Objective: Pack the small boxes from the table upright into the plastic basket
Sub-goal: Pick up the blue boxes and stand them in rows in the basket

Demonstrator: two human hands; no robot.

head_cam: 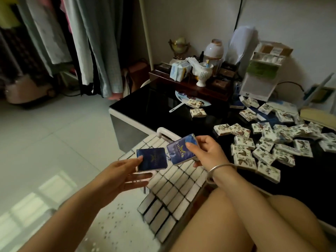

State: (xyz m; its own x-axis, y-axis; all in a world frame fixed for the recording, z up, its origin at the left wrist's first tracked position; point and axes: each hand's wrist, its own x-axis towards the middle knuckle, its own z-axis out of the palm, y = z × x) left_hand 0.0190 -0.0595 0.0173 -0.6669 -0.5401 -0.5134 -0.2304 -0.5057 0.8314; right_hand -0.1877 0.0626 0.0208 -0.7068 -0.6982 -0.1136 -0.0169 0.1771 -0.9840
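My left hand [125, 172] holds a dark blue small box [151, 159] by its lower left edge, thumb on its face. My right hand [205, 151], with a metal bangle at the wrist, grips a second blue box [180, 150] printed with gold letters. Both boxes hover over the white plastic basket [163, 130], where rows of small boxes [174, 180] stand upright and packed close. On the black table [145, 110] to the right lie several white patterned small boxes [263, 142], scattered flat.
My bare knees [254, 215] sit at the lower right, against the basket. At the table's back stand a white goblet-shaped cup [202, 73], a wooden tray [190, 86], a hand fan [183, 102] and a white rack [261, 71]. Clothes hang at the left above the tiled floor [54, 139].
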